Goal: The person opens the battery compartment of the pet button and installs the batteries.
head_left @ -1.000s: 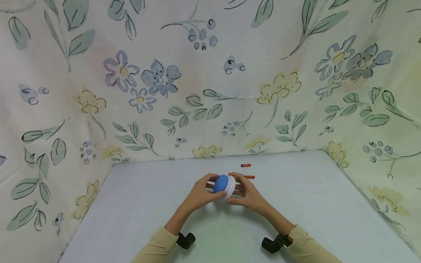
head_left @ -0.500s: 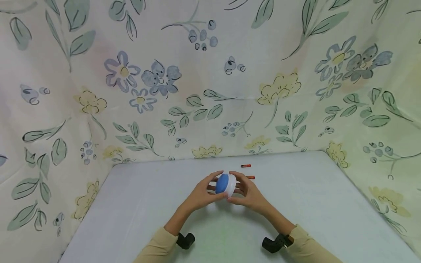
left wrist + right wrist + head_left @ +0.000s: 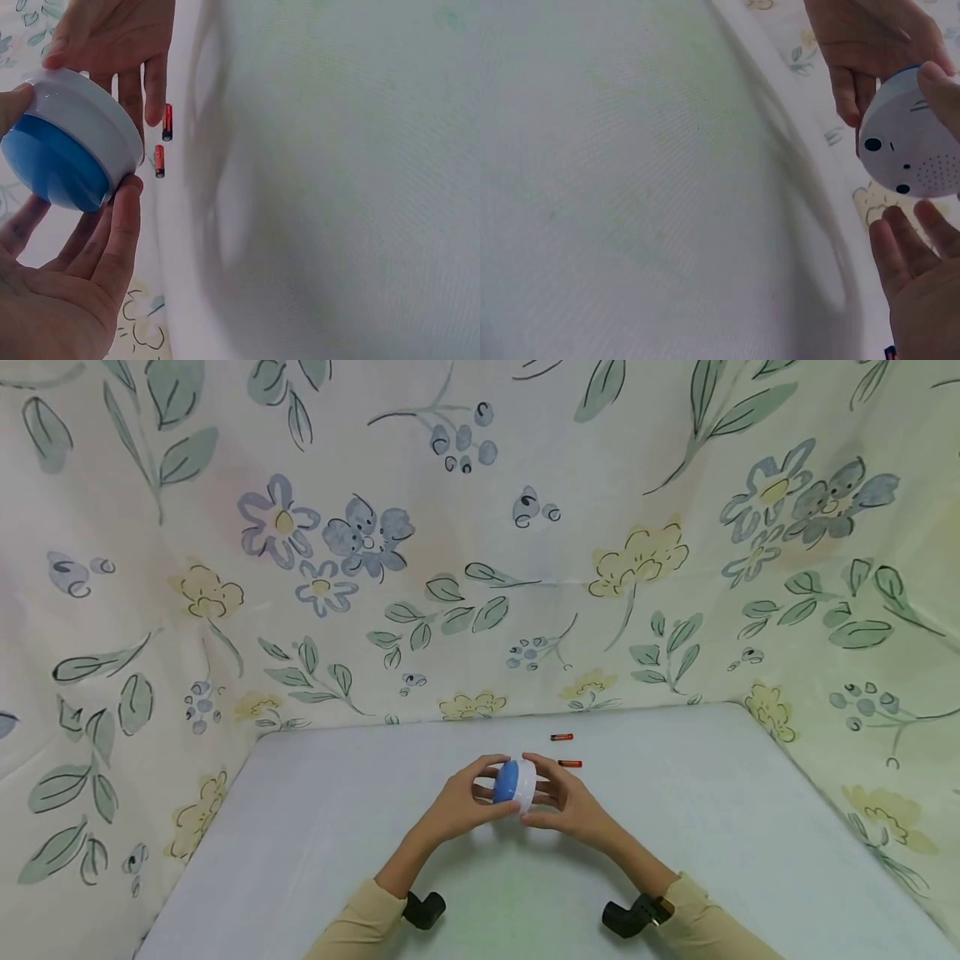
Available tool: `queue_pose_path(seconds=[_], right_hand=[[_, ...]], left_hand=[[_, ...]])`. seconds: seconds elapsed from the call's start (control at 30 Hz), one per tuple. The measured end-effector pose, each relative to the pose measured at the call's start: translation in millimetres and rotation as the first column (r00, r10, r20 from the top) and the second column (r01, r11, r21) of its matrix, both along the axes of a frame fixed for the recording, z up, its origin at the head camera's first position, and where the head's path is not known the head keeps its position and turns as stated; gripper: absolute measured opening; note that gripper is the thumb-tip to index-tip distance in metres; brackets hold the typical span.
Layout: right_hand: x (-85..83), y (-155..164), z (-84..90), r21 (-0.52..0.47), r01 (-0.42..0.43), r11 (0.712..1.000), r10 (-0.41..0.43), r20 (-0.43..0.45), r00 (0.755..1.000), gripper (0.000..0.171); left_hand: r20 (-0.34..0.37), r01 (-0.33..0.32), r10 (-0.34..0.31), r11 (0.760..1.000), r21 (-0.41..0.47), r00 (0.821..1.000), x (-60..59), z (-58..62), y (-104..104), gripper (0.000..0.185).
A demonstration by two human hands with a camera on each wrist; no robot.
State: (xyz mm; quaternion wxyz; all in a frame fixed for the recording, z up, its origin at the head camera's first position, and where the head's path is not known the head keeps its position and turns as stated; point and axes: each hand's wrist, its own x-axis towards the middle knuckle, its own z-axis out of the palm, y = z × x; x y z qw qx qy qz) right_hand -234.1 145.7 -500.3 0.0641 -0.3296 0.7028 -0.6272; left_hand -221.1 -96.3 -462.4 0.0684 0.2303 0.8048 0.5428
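head: left hand (image 3: 459, 802) and right hand (image 3: 564, 800) hold round blue-and-white device (image 3: 514, 782) above table (image 3: 300, 827), two batteries (image 3: 569, 763) behind | left wrist: fingertips curl on its rim | right wrist: thumb on white underside, fingers loose

Pale grey-white table (image 3: 315, 827), two small red batteries (image 3: 561, 737) (image 3: 570, 763) lying near its far edge

Staged recording booth: floral sheet (image 3: 480, 527) backdrop, table (image 3: 712, 827).
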Motion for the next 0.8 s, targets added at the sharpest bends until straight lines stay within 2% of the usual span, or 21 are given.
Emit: queue_pose_path(seconds=[0.23,0.47,0.7,0.77,0.8], right_hand=[[-1.0,3.5,-3.6,-0.021,-0.062,0.998,0.063,0.052,0.997,0.088],[-2.3,3.3,-8.2,-0.019,-0.045,0.999,0.046,0.063,0.997,0.087],[-1.7,2.4,-5.7,-0.004,-0.038,0.999,0.039,0.062,0.997,0.089],[-1.0,2.4,-4.1,0.004,-0.045,0.999,0.045,0.073,0.996,0.090],[-0.7,2.6,-3.4,0.006,-0.050,0.999,0.049,0.088,0.995,0.090]], left_hand=[[0.025,0.007,-0.008,0.999,0.034,1.000,0.0,-0.6,0.9,0.064],[0.033,0.036,-0.037,0.999,0.038,0.999,-0.5,-2.4,0.5,0.065],[0.015,0.047,-0.047,0.999,0.017,0.999,-0.1,-1.6,1.5,0.068],[0.016,0.041,-0.042,0.999,0.026,0.999,0.5,-0.5,1.8,0.067],[0.019,0.040,-0.040,0.999,0.030,0.999,2.6,3.6,2.1,0.066]])
